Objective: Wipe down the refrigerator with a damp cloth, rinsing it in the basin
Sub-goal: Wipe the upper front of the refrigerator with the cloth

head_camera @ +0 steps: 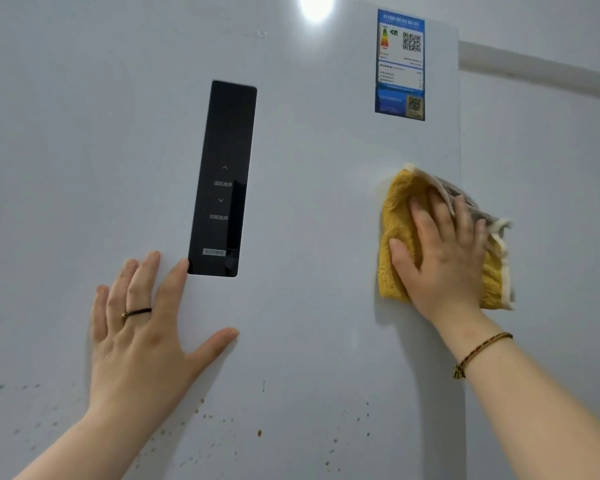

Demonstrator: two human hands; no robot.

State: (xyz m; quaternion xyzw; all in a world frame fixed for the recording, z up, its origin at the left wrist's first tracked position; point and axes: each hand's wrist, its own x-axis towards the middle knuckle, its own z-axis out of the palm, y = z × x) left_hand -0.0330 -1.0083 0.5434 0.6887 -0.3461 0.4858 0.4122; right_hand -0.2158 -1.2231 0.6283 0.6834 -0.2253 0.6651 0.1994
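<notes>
The white refrigerator door (pixel 319 209) fills the view. My right hand (pixel 444 258) lies flat, fingers straight, pressing a yellow cloth (pixel 395 223) with a grey-and-white backing against the door near its right edge. My left hand (pixel 142 327) rests flat on the door with fingers spread, just below and left of the black control panel (pixel 222 178). Brown and grey splatter spots (pixel 259 433) dot the lower part of the door. No basin is in view.
A blue energy label (pixel 399 64) is stuck at the door's upper right, above the cloth. The door's right edge (pixel 460 140) meets a pale wall (pixel 548 161). A light reflects at the top of the door.
</notes>
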